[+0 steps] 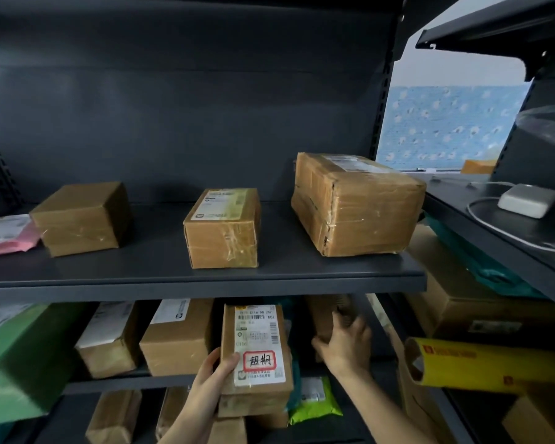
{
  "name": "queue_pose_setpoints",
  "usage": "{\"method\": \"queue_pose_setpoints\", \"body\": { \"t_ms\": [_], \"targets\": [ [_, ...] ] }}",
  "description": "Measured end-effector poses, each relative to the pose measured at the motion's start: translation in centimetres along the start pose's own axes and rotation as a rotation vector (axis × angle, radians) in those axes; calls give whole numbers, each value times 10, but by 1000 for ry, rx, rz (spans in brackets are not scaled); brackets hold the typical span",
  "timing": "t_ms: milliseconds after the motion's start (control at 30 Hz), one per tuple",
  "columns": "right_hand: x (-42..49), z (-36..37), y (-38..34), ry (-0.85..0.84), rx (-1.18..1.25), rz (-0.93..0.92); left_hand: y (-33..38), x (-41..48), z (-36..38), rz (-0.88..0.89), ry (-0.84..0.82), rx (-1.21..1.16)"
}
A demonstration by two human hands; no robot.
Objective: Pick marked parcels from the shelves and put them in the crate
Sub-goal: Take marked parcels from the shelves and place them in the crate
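My left hand (210,376) grips a brown cardboard parcel (257,392) by its left edge, in front of the middle shelf. A white label with a red-outlined handwritten mark covers its top. My right hand (345,344) is curled round another brown parcel (326,315) standing on the middle shelf just to the right; shadow hides most of that parcel. No crate is in view.
The upper shelf (205,277) carries three brown boxes and a pink mailer at the far left. More boxes and a green bag fill the middle and lower shelves. At the right stand a yellow roll (494,366), stacked cartons and a white charger on a neighbouring shelf.
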State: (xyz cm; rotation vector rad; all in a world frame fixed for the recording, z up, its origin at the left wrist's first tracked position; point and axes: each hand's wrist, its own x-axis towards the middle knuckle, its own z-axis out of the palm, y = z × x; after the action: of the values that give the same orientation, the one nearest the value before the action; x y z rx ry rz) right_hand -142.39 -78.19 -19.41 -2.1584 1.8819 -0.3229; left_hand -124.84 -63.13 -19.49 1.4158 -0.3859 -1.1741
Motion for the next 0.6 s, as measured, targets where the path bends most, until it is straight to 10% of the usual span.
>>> {"method": "queue_pose_setpoints", "body": {
  "t_ms": [333, 600],
  "targets": [
    [-30, -12, 42, -167, 994, 258, -7, -2, 9, -37, 0, 24],
    [-31, -14, 36, 69, 428, 50, -2, 0, 14, -21, 15, 4]
  ]
}}
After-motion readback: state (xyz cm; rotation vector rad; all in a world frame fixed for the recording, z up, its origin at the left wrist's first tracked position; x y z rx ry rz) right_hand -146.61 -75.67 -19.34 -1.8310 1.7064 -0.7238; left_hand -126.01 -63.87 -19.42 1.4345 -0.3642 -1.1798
